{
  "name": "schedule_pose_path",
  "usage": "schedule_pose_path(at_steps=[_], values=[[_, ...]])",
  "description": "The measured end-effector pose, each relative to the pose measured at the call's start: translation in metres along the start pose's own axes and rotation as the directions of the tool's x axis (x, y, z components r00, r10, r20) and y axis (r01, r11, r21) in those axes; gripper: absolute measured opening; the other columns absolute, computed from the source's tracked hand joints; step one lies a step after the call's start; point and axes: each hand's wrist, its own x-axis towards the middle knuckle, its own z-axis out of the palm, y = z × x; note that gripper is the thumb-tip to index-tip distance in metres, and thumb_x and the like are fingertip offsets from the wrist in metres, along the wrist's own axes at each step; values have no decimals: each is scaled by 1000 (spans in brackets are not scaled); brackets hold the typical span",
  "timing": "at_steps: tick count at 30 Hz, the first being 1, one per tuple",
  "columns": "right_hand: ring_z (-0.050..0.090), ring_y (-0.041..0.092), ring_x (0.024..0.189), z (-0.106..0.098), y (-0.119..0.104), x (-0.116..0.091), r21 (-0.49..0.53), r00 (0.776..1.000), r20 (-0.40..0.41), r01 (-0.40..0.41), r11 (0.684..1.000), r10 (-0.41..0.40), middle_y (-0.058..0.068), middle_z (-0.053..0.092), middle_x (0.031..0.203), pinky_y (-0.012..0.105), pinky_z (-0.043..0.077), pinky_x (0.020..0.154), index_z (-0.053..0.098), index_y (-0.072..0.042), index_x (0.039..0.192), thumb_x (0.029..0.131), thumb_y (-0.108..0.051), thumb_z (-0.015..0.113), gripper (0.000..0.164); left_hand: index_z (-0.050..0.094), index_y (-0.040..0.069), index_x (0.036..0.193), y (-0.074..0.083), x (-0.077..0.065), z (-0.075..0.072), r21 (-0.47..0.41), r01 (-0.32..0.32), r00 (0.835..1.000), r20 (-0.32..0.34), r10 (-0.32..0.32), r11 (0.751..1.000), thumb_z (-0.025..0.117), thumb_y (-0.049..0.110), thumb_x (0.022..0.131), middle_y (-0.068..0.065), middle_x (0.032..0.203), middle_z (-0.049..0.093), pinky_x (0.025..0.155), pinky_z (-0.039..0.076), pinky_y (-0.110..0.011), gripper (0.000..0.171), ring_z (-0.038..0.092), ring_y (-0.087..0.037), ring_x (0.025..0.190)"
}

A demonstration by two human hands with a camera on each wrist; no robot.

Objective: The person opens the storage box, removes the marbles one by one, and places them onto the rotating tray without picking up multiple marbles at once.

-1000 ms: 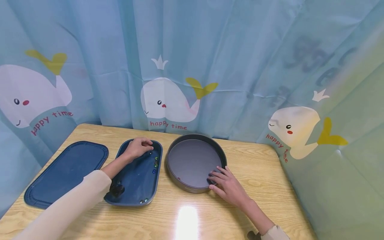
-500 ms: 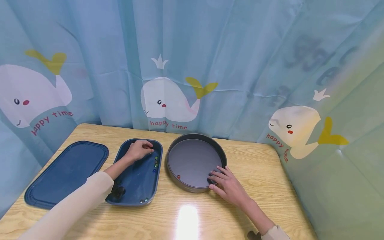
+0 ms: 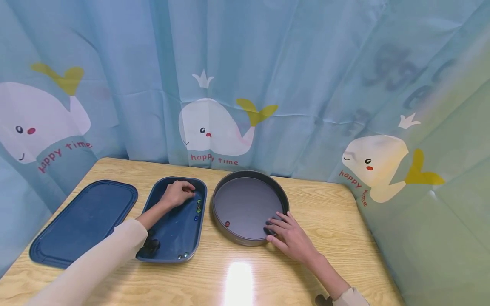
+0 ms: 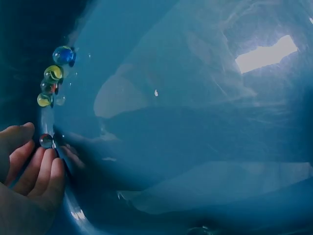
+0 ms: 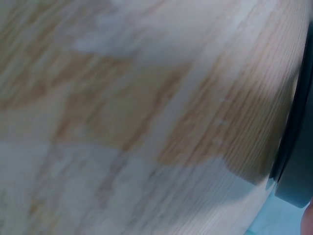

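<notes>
My left hand (image 3: 178, 193) reaches into the far end of the blue rectangular tray (image 3: 203, 231). In the left wrist view, a dark reddish marble (image 4: 46, 141) lies by the tray wall, right at the fingertips, below the parted thumb. Farther along that wall sit two yellow-green marbles (image 4: 53, 73), a reddish one (image 4: 48, 87) and a blue marble (image 4: 63, 55). My right hand (image 3: 291, 238) holds the near right rim of the round dark pan (image 3: 249, 204), fingers over the edge. Inside the pan is a red marble (image 3: 227, 224), near the front left wall.
Two clear marbles (image 3: 183, 256) lie in the tray's near end. A flat blue lid (image 3: 86, 221) is left of the tray on the wooden table (image 3: 325, 216). A whale-printed curtain (image 3: 306, 85) hangs behind and beside the table.
My left hand has moved slightly down over the tray's far end. The red marble in the pan has rolled a little away from the near wall. My right hand stays put.
</notes>
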Motion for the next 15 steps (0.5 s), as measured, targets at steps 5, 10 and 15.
schedule_pose_path(at_steps=[5,10,15], values=[[47,32,134,-2,-1,1,1,1000,9,-10,1000,10,4,66,128,58,26,112,74,-16,118,98,-41,63,35,73,-5,106,1,1,1,23,3,1000,-4,-3,1000,69,4,92,-15,94,71,78,52,-46,17,66,-31,90],[47,33,133,-2,-2,1,2,1000,9,-10,1000,10,4,66,127,58,25,112,74,-15,118,98,-41,63,35,75,-4,104,1,0,2,60,11,1000,-2,-11,998,69,2,92,-16,97,72,81,52,-47,15,66,-34,95],[47,33,134,-2,-2,1,1,1000,12,-10,1000,10,4,66,127,58,25,113,74,-15,118,98,-41,63,35,75,-4,102,-1,0,3,76,16,1000,-9,-15,997,69,1,92,-15,95,72,78,53,-46,13,67,-31,90]])
